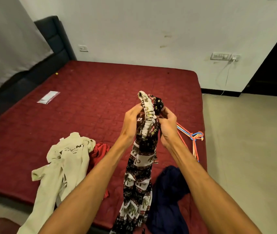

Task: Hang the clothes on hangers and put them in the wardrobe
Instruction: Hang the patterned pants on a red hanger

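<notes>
I hold a black-and-white elephant-print garment up over the red mattress; it hangs down between my forearms. My left hand grips its gathered waistband from the left and my right hand grips it from the right. A bundle of coloured hangers lies on the mattress near its right edge, partly behind my right wrist. A cream sweatshirt lies at the left, a red garment beside it, and a dark blue garment at the lower right.
A clear plastic packet lies on the mattress at the left. A dark headboard stands at the back left. White cables hang from the wall sockets. Tiled floor lies right of the bed, with a dark doorway beyond.
</notes>
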